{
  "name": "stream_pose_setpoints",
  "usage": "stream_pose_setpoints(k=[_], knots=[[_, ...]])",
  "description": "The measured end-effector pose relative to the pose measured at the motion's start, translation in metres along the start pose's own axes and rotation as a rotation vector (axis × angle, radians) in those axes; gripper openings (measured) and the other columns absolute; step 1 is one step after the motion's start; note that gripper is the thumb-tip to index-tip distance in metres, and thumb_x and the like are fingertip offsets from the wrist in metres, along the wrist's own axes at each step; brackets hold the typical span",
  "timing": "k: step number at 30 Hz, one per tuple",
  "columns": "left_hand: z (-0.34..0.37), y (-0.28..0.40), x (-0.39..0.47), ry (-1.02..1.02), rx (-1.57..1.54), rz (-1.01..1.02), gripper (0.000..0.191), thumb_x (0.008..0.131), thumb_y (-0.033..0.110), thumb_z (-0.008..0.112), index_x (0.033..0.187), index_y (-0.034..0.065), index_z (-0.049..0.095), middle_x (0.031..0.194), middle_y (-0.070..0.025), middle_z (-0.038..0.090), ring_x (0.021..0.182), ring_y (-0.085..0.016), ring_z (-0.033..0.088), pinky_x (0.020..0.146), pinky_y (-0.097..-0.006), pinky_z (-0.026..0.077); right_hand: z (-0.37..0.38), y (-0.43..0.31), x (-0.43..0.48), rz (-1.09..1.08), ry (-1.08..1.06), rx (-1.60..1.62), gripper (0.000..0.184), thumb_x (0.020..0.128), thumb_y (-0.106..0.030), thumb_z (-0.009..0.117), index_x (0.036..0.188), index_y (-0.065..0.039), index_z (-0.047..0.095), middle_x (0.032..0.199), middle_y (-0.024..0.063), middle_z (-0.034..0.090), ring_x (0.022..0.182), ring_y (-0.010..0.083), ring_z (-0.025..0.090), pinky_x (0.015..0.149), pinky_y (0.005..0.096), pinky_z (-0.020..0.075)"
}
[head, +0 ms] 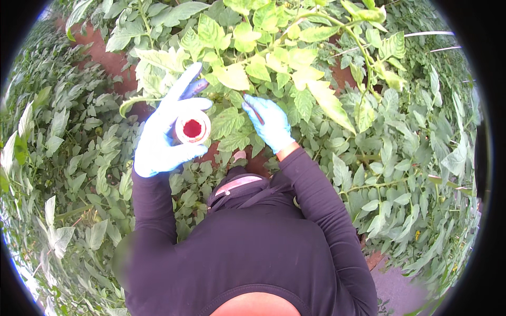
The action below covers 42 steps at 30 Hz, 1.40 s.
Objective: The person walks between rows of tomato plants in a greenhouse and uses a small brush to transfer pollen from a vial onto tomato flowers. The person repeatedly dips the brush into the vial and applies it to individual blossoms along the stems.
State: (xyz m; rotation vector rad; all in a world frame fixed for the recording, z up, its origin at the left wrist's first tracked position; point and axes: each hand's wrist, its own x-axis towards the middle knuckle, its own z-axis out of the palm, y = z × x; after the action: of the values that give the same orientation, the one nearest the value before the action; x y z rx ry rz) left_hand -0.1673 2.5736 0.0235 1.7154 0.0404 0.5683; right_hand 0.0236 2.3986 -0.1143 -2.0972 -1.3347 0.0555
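Note:
My left hand [166, 126], in a light-blue disposable glove with dark stains on the fingertips, holds a small open round container [200, 135] between thumb and fingers. Its pale rim faces up, and dark red matter shows inside. To its right, my right hand [269, 120], gloved the same way, grips a thin dark red stick-like tool [259, 117]. The tool's upper end reaches the leaves, and what it touches there cannot be told. A leafy tomato stem [272, 49] arches above both hands, its leaves bright in the light.
Dense tomato plants [91, 138] stand on the left, and more [395, 166] on the right. Reddish soil [101, 51] shows between rows. Pale strings [429, 34] run at the upper right. A dark waist bag [237, 189] hangs at my front.

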Motion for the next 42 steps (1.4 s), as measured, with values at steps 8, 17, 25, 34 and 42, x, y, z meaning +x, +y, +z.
stream_pose_setpoints(k=[8,17,25,34,42], knots=[[0.001,-0.006,-0.003,-0.011,-0.012,0.029,0.063,0.07,0.031,0.09,0.122,0.0042,0.065,0.159,-0.027,0.029,0.141,-0.043,0.04,0.111,-0.0521,0.037,-0.005,-0.003,-0.001,-0.057,-0.013,0.007,0.026,0.095,-0.022,0.066,0.117,-0.009,0.07,0.102,0.0112,0.073,0.091,0.0305,0.067,0.08,0.0395,0.0531],[0.002,-0.008,-0.002,-0.018,0.0,0.05,0.061,0.072,0.03,0.089,0.122,0.0043,0.065,0.159,-0.0277,0.027,0.14,-0.045,0.04,0.11,-0.0533,0.038,-0.01,-0.008,0.002,-0.074,-0.009,0.04,0.031,0.095,-0.022,0.065,0.121,-0.006,0.068,0.107,0.0119,0.072,0.096,0.032,0.066,0.087,0.0414,0.0516],[0.002,-0.011,-0.003,-0.003,-0.036,0.04,0.062,0.072,0.028,0.089,0.124,0.0038,0.063,0.16,-0.0271,0.025,0.141,-0.044,0.04,0.111,-0.0525,0.036,-0.073,-0.023,-0.021,-0.009,0.22,0.308,0.019,0.094,-0.007,0.063,0.11,0.002,0.071,0.1,0.0144,0.075,0.089,0.0264,0.072,0.081,0.0344,0.0555],[0.013,-0.001,-0.007,0.102,-0.032,-0.15,0.072,0.077,0.033,0.085,0.136,0.001,0.057,0.158,-0.0203,0.035,0.137,-0.028,0.047,0.113,-0.0425,0.036,-0.126,-0.005,-0.046,1.031,0.93,1.392,0.043,0.103,-0.04,0.053,0.085,-0.004,0.069,0.072,0.0081,0.069,0.055,0.014,0.056,0.059,0.0298,0.0488],[0.025,0.006,-0.03,-0.026,-0.094,-0.152,0.074,0.072,0.041,0.088,0.125,-0.0026,0.061,0.155,-0.0266,0.037,0.141,-0.035,0.041,0.117,-0.0449,0.028,-0.166,-0.056,-0.102,0.842,0.804,1.964,0.042,0.102,-0.038,0.057,0.08,-0.004,0.068,0.064,0.0024,0.063,0.055,0.0154,0.058,0.06,0.031,0.0512]])
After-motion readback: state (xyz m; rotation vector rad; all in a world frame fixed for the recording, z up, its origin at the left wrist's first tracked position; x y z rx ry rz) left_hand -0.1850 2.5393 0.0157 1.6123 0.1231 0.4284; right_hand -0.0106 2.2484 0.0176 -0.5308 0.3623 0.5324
